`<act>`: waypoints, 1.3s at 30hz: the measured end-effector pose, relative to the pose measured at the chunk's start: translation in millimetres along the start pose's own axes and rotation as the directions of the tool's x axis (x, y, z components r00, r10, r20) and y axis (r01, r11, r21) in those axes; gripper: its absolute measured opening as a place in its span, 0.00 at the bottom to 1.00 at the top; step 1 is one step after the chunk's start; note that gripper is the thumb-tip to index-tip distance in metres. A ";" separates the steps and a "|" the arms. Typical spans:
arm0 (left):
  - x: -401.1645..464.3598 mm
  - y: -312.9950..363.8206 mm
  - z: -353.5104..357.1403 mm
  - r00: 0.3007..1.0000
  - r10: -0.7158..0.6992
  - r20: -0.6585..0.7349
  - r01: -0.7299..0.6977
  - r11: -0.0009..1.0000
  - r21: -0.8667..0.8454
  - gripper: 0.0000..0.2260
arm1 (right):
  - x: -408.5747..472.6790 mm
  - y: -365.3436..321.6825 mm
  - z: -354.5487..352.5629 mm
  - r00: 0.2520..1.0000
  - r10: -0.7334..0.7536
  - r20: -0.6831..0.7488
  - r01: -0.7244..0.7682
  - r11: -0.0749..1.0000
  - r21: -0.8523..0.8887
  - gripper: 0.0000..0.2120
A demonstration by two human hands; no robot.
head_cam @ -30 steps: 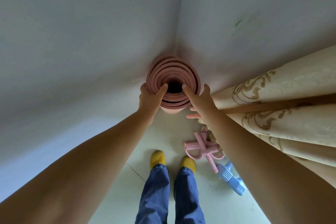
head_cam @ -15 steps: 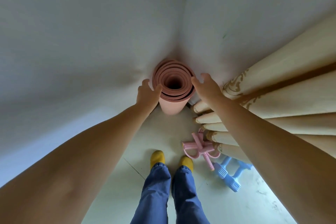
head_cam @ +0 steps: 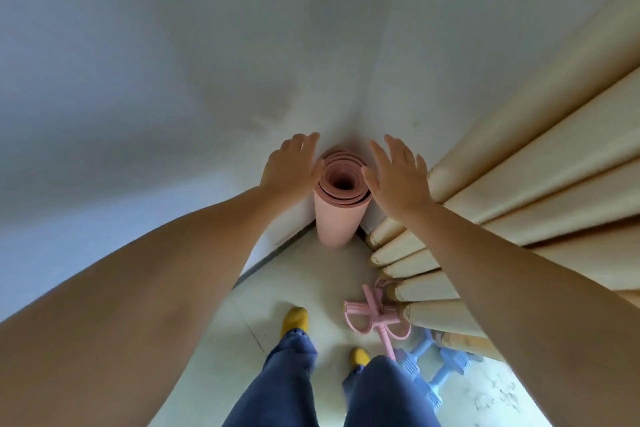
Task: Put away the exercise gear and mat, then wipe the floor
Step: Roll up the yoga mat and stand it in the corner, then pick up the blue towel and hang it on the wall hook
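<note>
Dumbbells (head_cam: 438,369) partly hidden by curtain (head_cam: 540,184); rolled yoga mat (head_cam: 341,198) flanked, contact unclear, by spread left hand (head_cam: 289,170) and right hand (head_cam: 398,177).

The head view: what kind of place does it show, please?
Probably a corner of a room in a home. Two plain white walls meet there, long cream curtains hang to the pale floor, and a rolled pink mat stands upright in the corner beside pink and blue exercise gear.

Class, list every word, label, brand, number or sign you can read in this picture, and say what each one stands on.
None: no readable text anywhere.
Rolled pink foam exercise mat: bare.
Cream pleated curtain: no writing visible.
Pink pedal resistance puller and blue plastic dumbbells: no visible marking.
</note>
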State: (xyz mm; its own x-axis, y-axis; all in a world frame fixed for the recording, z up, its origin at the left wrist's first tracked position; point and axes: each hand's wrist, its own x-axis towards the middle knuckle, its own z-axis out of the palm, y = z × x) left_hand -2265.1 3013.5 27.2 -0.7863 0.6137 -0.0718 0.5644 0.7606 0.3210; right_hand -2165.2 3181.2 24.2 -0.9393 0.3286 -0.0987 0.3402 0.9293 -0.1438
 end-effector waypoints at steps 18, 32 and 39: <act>-296.7 41.0 17.4 0.644 -0.733 -0.218 0.758 0.649 0.058 0.25 | -121.1 -68.9 -4.3 0.646 -0.724 0.243 0.758 0.646 -0.089 0.26; -634.7 128.7 58.1 0.012 -0.963 -0.269 0.986 0.056 -0.154 0.25 | -382.6 -205.9 28.1 0.061 -0.964 0.257 0.998 0.052 -0.039 0.26; -800.8 224.6 101.7 -0.177 -0.953 -0.245 0.971 -0.129 -0.201 0.25 | -567.2 -199.6 55.2 -0.135 -0.950 0.281 0.990 -0.140 0.004 0.26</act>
State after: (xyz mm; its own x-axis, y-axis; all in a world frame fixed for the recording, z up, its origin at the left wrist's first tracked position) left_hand -1483.1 2714.4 60.7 -0.4604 -0.8855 -0.0621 -0.8867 0.4555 0.0792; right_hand -1698.0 2800.0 54.6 -0.1840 -0.9747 -0.1266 -0.9774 0.1951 -0.0815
